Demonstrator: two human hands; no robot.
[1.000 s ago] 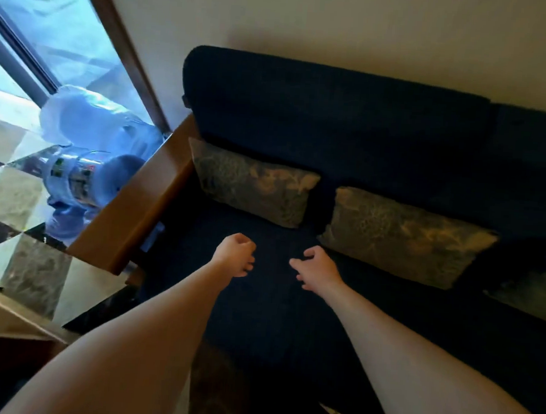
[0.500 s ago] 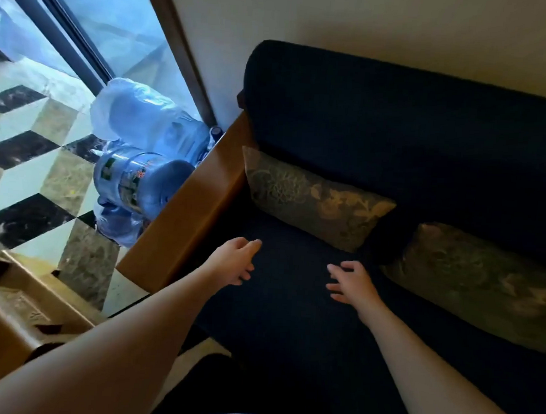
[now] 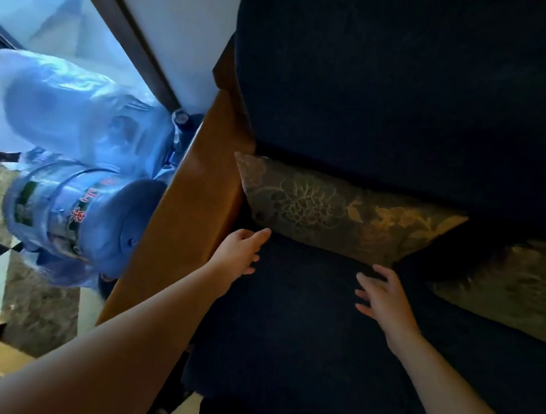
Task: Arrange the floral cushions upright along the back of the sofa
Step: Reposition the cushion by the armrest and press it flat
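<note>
Cushion (image 3: pixel 338 211): leaning on sofa (image 3: pixel 400 86) back, left corner beside armrest (image 3: pixel 188 208).
Left hand (image 3: pixel 238 252): spread, fingertips at cushion's lower left edge.
Right hand (image 3: pixel 384 297): spread, near cushion's lower right corner.
Second cushion (image 3: pixel 510 285): right, leaning likewise.

- The soft fabric sofa (image 3: pixel 399 102) is very dark blue, almost black, all one colour.
- The long floral cushion (image 3: pixel 338 214) against the sofa's back is brownish green, with a pale outlined flower at its left end and golden yellow leaves toward its right end.
- The second cushion (image 3: pixel 510 285), right of the first on the sofa, is dull green with a faint pattern.
- The smooth wooden armrest (image 3: pixel 188 214) at the sofa's left end is orange-brown.
- The big plastic water bottle (image 3: pixel 73 213), left of the sofa, is see-through blue, with a band of red and green marks.
</note>
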